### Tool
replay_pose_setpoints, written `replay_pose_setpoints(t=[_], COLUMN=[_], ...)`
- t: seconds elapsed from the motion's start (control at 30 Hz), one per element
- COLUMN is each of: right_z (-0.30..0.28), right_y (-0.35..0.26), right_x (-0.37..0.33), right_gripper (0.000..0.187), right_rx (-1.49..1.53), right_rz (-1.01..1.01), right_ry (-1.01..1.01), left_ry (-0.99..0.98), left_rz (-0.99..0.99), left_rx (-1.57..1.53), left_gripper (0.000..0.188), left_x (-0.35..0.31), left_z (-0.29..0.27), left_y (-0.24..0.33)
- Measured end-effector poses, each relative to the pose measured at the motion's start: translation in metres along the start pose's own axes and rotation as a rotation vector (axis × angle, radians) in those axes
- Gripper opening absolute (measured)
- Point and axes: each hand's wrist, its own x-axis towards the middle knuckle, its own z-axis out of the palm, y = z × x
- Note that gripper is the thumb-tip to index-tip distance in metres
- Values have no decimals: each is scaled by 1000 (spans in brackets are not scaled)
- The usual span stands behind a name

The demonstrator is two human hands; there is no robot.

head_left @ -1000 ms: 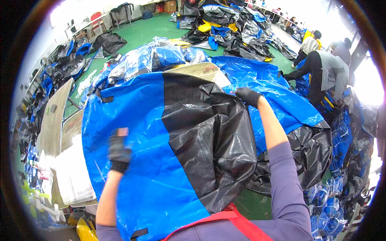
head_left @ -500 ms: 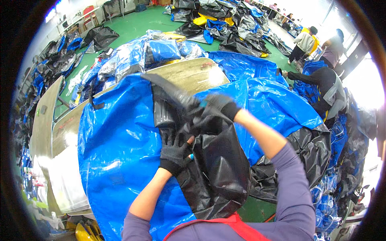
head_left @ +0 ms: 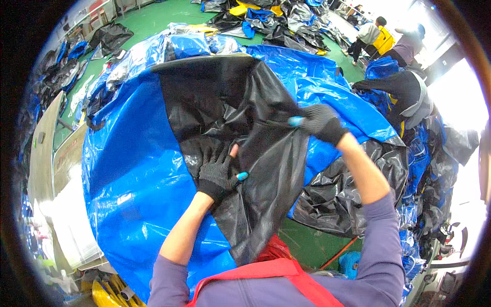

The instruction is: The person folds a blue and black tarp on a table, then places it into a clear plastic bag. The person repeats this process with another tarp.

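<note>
A large glossy plastic sheet lies before me, with a blue part (head_left: 130, 169) on the left and a black panel (head_left: 220, 97) joined along its right. My left hand (head_left: 217, 171), in a grey dotted glove with a blue thumb cover and one bare fingertip, rests flat on the black panel near the seam, fingers spread. At the panel's right edge my right hand (head_left: 323, 123), gloved alike, is closed and slightly blurred, pinching the black material and drawing folds toward it. A second blue sheet (head_left: 353, 110) with a crumpled black part (head_left: 353, 197) lies to the right.
Bundles of clear-wrapped and blue sheeting (head_left: 179, 43) lie beyond the work table (head_left: 43, 148). A big heap of black and blue sheets (head_left: 279, 30) sits on the green floor (head_left: 153, 23). A co-worker in dark sleeves (head_left: 396, 89) bends over blue material at the right.
My right hand has moved right and toward me, pulling the black panel, which is now spread wider and flatter. The left hand stays pressed on it, and the view has shifted slightly.
</note>
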Motion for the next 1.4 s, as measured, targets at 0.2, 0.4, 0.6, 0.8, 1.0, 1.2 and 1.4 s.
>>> replay_pose_setpoints(t=[0.2,0.4,0.6,0.8,1.0,1.2,1.4], right_z=[13,120,151,152,131,88,158], right_y=[3,-27,0,10,3,-76,-72], right_x=[-11,67,80,82,65,111,188], right_gripper=[39,95,115,117,125,89,94], right_rx=[-513,-338,-382,-346,-300,-372,-311], right_rz=[-4,-444,-246,-535,-634,-235,-205], right_ry=[512,-11,-221,-77,-145,-439,252], left_ry=[113,31,236,452,-178,42,-208], left_rz=[131,49,-1145,-1519,-1404,176,633], left_rx=[72,-79,295,-426,489,-268,-291], left_gripper=[71,67,94,50,50,47,72], left_x=[7,-46,-347,-529,-443,-139,-83], left_z=[21,-43,-162,-135,-182,-125,31], left_y=[10,-7,-41,-64,-81,37,126])
